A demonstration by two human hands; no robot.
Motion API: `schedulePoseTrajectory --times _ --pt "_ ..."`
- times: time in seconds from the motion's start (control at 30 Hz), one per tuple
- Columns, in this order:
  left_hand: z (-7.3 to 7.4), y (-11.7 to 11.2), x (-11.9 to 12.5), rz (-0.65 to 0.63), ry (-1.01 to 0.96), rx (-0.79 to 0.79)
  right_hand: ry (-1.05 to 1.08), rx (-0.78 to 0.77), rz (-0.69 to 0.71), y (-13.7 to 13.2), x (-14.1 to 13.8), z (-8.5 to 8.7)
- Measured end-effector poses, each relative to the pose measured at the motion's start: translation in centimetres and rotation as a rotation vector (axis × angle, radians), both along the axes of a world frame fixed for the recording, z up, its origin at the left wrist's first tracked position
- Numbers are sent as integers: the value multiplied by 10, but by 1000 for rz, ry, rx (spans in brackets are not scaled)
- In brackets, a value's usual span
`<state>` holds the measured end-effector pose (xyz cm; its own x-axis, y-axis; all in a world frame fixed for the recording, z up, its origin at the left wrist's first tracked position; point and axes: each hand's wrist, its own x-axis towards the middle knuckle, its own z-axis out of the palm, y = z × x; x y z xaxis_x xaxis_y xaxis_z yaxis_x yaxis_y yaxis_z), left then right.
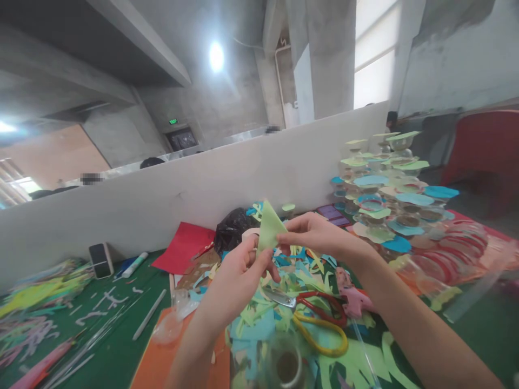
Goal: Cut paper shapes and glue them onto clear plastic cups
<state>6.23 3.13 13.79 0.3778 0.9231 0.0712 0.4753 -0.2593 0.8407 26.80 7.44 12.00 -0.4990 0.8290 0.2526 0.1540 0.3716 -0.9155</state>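
My left hand (239,273) and my right hand (314,235) both pinch a folded light green paper piece (268,227) and hold it up above the table. The left fingers grip its lower edge. The right fingers grip its right side. Below the hands lie scissors (320,319) with red and yellow handles on a heap of green and blue paper scraps (259,321).
A white partition (182,189) runs across the back of the green table (117,351). Stacked clear cups with paper discs (385,200) stand at the right. A red sheet (184,246), a black bag (233,229), an orange sheet (162,356), a pink glue gun (352,297) and a marker (135,265) lie around.
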Motion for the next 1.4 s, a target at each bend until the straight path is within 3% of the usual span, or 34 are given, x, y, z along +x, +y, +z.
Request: schedulePoseTrajectory --times 0.23,0.43,0.53,0.7,0.87,0.97,1.07,1.13,1.23,1.4 --pt "1 0 -5 -32 1 -27 9 22 0 0 3 -1" --pt "1 2 -5 53 3 119 -41 61 -60 -2 -2 1" --pt "1 3 -5 31 31 104 -86 43 -38 -5 -2 3" --pt "2 0 -2 -58 189 -27 133 11 -9 0 -13 -7" --pt "4 3 -11 -31 284 24 135 78 -77 5 -27 -16" --pt "8 8 -22 20 229 69 49 164 -216 -7 -23 -6" --pt "10 12 -31 95 108 162 -126 225 -497 -27 -7 9" --pt "8 14 -35 137 75 198 -235 270 -629 -39 5 11" --pt "2 19 -34 162 61 218 -525 317 -738 -50 15 -14" --pt "-9 28 -23 115 52 197 -1069 377 -461 -63 -8 -97"
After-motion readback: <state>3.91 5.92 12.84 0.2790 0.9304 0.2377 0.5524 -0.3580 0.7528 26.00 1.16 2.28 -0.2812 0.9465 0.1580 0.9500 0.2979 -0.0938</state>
